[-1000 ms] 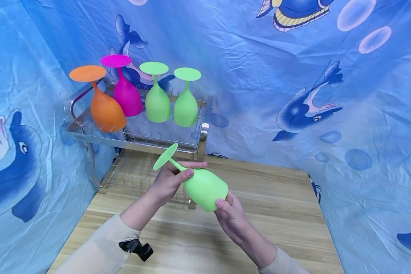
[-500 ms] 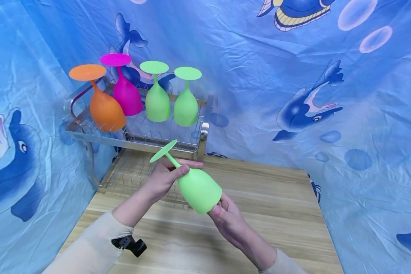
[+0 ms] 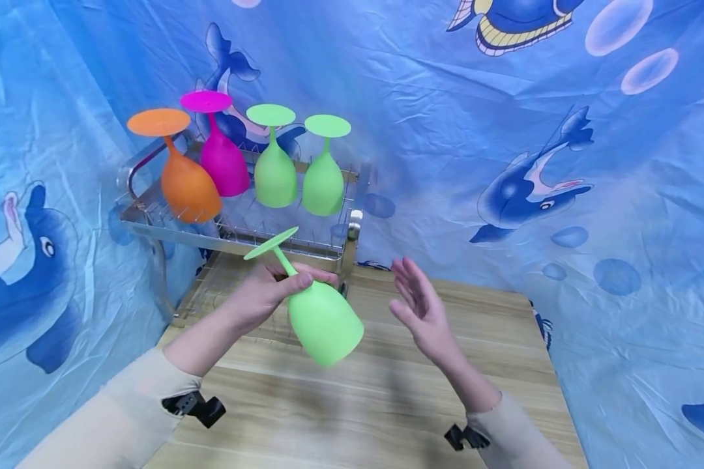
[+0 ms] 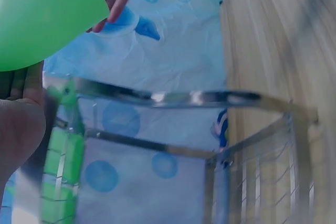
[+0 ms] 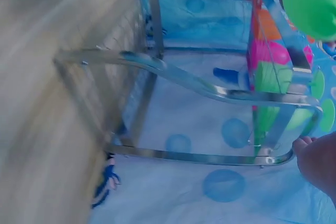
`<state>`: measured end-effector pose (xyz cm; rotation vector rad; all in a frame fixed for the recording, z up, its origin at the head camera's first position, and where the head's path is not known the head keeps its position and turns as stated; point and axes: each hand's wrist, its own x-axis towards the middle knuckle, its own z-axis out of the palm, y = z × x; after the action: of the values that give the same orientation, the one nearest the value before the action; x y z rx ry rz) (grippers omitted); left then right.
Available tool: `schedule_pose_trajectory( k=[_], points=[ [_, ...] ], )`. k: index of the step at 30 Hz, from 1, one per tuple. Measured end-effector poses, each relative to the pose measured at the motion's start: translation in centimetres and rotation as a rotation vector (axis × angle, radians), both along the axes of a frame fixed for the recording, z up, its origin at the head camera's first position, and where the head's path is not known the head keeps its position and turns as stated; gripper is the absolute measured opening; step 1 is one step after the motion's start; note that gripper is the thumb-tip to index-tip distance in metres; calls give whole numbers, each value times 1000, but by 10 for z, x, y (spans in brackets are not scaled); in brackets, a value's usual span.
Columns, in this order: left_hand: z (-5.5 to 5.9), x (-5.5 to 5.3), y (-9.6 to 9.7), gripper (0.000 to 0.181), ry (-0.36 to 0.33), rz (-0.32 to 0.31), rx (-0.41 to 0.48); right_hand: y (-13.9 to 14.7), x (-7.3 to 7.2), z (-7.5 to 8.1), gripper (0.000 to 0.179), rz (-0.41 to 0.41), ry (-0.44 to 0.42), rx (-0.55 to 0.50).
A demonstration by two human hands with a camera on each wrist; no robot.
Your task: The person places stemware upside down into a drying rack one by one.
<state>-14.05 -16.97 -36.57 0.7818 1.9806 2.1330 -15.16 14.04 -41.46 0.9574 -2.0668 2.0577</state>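
Observation:
My left hand (image 3: pixel 270 290) grips a light green wine goblet (image 3: pixel 325 324) where the stem meets the bowl. The goblet tilts, its round foot up to the left and its mouth down to the right. In the left wrist view the green bowl (image 4: pixel 47 17) fills the upper left corner. My right hand (image 3: pixel 425 312) hangs in the air to the right of the goblet, fingers extended and holding nothing. Upside down on the rack behind are an orange goblet (image 3: pixel 189 189), a magenta goblet (image 3: pixel 225 166) and two green goblets, one left (image 3: pixel 276 179) and one right (image 3: pixel 323 185).
A two-tier metal dish rack (image 3: pixel 258 246) stands at the back left of the wooden table (image 3: pixel 463 371). Its lower tier sits behind my left hand. Blue cloth (image 3: pixel 422 163) printed with dolphins hangs around the table. Both wrists carry small black cameras.
My right hand has let go of the goblet's rim and moved up to the right. The left hand has carried the goblet slightly left and up.

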Motion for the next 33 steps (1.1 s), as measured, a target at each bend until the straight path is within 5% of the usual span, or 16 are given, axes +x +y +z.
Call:
schedule_pose_trajectory(
  k=[5,9,16,21,27,33],
  points=[
    [35,-6,-19,32,25,41,-212,-21,-26,19,82,-91,123,110],
    [72,-14,-32,28,51,37,-311,-42,-44,28,88,-208,220,228],
    [148,-28,-50,24,101,170,-500,-73,-64,34,94,-329,223,300],
    [188,-42,-62,26,193,242,-603,-88,-72,30,96,-363,267,268],
    [208,-65,-73,35,255,413,-748,-96,-77,31,94,-400,309,252],
    [206,-82,-86,49,274,494,-829,-100,-79,27,85,-400,334,244]
  ],
)
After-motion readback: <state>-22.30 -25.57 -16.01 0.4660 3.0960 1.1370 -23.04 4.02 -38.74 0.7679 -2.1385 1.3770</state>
